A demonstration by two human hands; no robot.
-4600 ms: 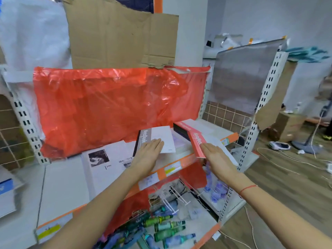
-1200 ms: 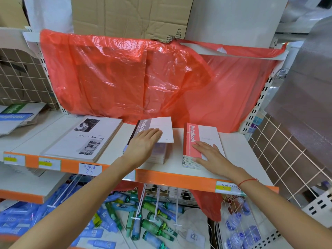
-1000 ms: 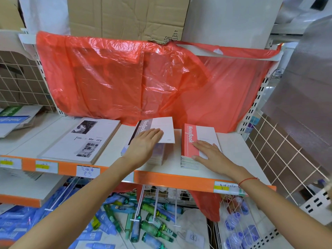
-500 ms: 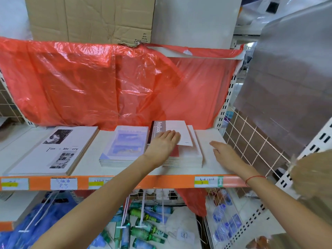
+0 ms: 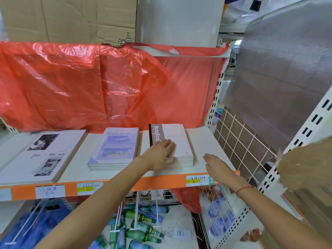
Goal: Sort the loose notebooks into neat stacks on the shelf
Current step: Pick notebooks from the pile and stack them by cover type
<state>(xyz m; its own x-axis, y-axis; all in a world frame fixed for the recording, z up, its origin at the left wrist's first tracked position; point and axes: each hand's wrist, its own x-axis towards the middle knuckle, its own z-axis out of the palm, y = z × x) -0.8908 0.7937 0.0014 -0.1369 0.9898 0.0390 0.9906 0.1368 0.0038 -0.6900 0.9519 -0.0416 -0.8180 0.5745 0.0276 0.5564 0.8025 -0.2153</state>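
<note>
Since earlier frame, red notebook gone under grey notebook [image 5: 170, 141], one stack now on shelf [image 5: 206, 141]; left hand [image 5: 161, 153] flat on cover, fingers straight; right hand [image 5: 213, 164] free, relaxed, just right of stack, nearer its right edge; long axis runs front to back

- You are standing in a small shop, at a retail gondola shelf [image 5: 203, 141] of white metal with an orange front rail [image 5: 161, 183].
- Price labels [image 5: 197, 180] with handwritten figures sit along that rail.
- Notebooks lie in stacks for sale: a grey "NoteBook" stack [image 5: 177, 141], a blue-cover stack [image 5: 116, 150], a photo-cover stack [image 5: 45, 155].
- Slotted uprights [image 5: 214, 105] and a wire grid panel [image 5: 239, 141] carry the shelving.
- Below, peg hooks [image 5: 136, 212] hang over bottles [image 5: 143, 234] and packaged goods.
- Red plastic sheeting [image 5: 89, 87] and cardboard [image 5: 71, 18] cover the back.
</note>
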